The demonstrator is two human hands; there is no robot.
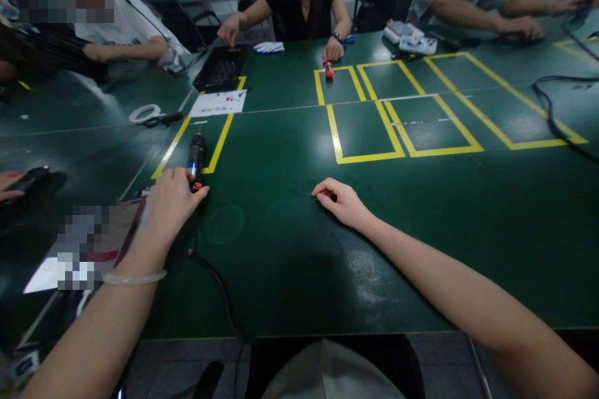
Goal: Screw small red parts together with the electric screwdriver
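My left hand (172, 199) rests on the green table (290, 249) with its fingertips touching the near end of a black corded hand tool (196, 161); the fingers are curled over that end. The tool lies inside a yellow taped outline (219, 137), pointing away from me, and its cable (219, 290) runs back over the table's front edge. My right hand (340, 199) lies near the table's middle with its fingers loosely curled under, and nothing shows in it. A clear bangle sits on my left wrist.
Yellow taped rectangles (369, 156) mark the table ahead. A white sheet (219, 102), a black keyboard (219, 67), a tape roll (144, 113) and a small red object (329, 69) lie further back. Other people sit round the far and left sides. Papers (84, 249) lie at my left.
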